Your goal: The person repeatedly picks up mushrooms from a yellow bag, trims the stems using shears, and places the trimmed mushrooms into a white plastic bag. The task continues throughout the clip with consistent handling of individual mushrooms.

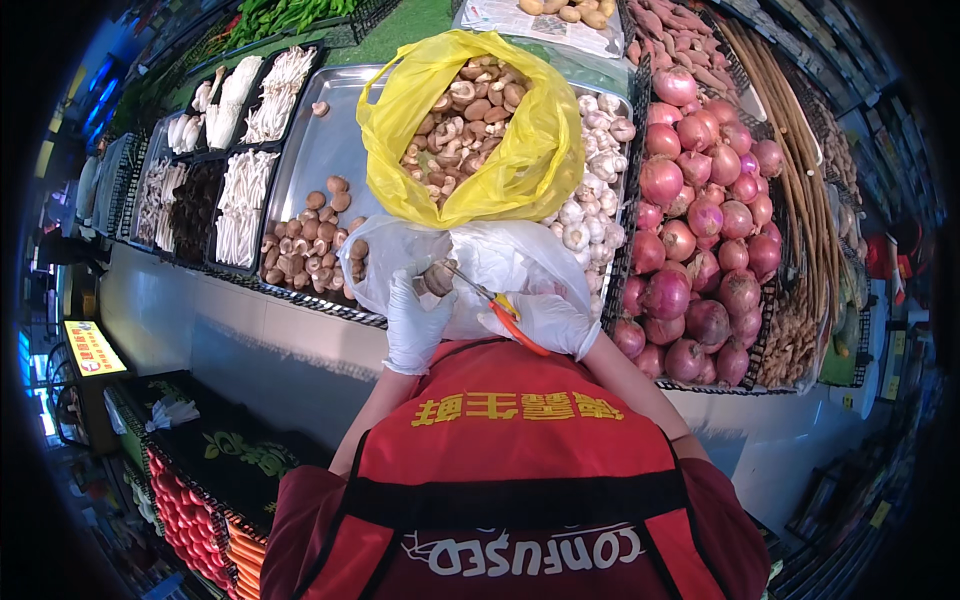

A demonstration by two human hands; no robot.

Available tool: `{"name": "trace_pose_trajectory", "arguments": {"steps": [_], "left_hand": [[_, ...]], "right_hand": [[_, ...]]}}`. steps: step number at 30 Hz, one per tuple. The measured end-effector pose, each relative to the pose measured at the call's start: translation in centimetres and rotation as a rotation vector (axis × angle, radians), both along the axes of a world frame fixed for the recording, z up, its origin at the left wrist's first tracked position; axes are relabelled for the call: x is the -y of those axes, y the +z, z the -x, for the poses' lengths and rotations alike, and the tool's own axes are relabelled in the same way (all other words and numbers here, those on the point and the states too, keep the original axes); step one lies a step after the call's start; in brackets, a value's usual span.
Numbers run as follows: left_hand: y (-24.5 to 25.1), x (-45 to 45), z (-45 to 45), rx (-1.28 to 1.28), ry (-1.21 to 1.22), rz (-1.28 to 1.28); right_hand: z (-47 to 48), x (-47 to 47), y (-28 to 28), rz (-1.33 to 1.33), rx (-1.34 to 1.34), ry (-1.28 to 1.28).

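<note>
My left hand (420,319), in a white glove, grips a brown mushroom (438,278) between thumb and fingers. In my gloved right hand (544,321) is a pair of scissors (504,306) with red and yellow handles; the blades reach up to the mushroom. Below both hands lies a whitish plastic bag (487,255), its contents mostly hidden. Just beyond it stands a wide-mouthed yellow plastic bag (551,142) holding many shiitake mushrooms (472,112). Loose trimmed mushrooms (307,251) are heaped in the near left part of a metal tray (307,154).
Garlic bulbs (596,195) lie right of the yellow bag, then red onions (697,225) in a black crate. White enoki-like mushrooms (244,210) fill black trays at left. Long brown roots (787,150) and ginger (791,337) are farther right. Potatoes (570,11) rest at the back.
</note>
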State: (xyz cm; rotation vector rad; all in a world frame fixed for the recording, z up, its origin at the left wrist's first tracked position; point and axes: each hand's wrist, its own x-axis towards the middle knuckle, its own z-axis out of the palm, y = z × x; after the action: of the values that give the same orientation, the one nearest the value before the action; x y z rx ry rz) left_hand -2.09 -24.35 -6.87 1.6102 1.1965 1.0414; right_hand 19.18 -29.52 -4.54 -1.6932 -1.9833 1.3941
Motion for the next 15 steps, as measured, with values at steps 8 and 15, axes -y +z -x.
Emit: {"name": "trace_pose_trajectory", "arguments": {"steps": [8, 15], "left_hand": [[0.7, -0.5, 0.0, -0.018, -0.068, -0.026], [2.6, -2.5, 1.1, 0.011, 0.024, -0.242]], "right_hand": [[-0.4, -0.2, 1.1, -0.009, 0.091, -0.056], [-1.1, -0.3, -0.4, -0.088, 0.153, -0.086]]}}
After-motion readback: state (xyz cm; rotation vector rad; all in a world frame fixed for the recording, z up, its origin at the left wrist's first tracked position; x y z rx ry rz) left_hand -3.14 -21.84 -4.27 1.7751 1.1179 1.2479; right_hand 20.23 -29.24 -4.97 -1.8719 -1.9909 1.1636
